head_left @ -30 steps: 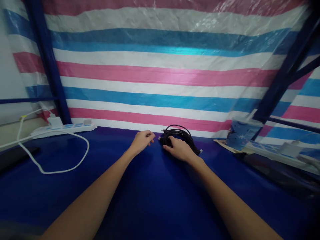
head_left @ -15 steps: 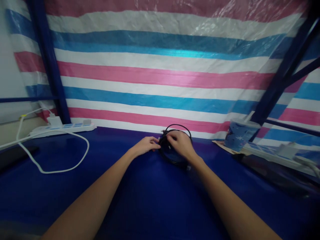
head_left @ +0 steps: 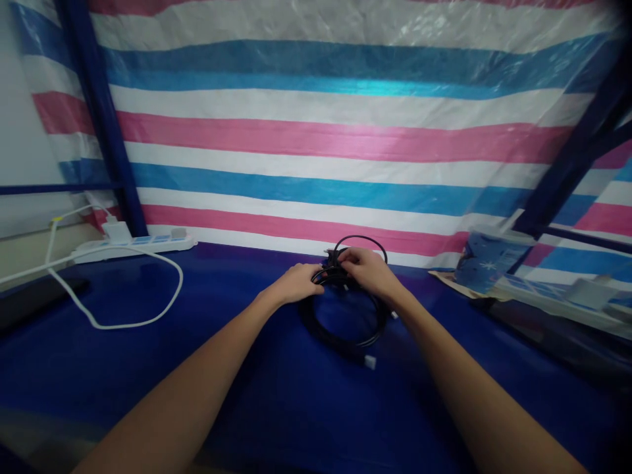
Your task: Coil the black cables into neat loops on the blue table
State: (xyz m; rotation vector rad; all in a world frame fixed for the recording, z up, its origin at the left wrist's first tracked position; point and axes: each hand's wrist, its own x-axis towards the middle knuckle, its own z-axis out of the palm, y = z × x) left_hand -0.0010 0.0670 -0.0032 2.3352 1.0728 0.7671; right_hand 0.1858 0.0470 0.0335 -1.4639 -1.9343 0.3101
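Note:
A coiled black cable (head_left: 309, 319) lies on the blue table, its loop open toward me. A silvery plug (head_left: 370, 361) sticks out at the loop's near side, and a smaller light-coloured end (head_left: 394, 315) shows by my right wrist. My left hand (head_left: 299, 283) is closed on the upper left of the coil, thumb and fingers around the strands. At the top of the coil my right hand (head_left: 368, 270) pinches the black cable, its fingertips bent inward. A thin loop of cable arches up behind my right hand. The exact grip of those fingertips is partly hidden.
To the left, a white cable (head_left: 123, 326) curves over the table from a white power strip (head_left: 162, 245), near a dark flat object (head_left: 44, 303). A blue patterned cup (head_left: 488, 260), another power strip (head_left: 557, 296) and a long dark object (head_left: 548, 342) are at the right.
The coil now shows as a wider loop reaching closer to me, with its silvery plug at the near side. My left hand has moved right onto the strands. The view has shifted slightly.

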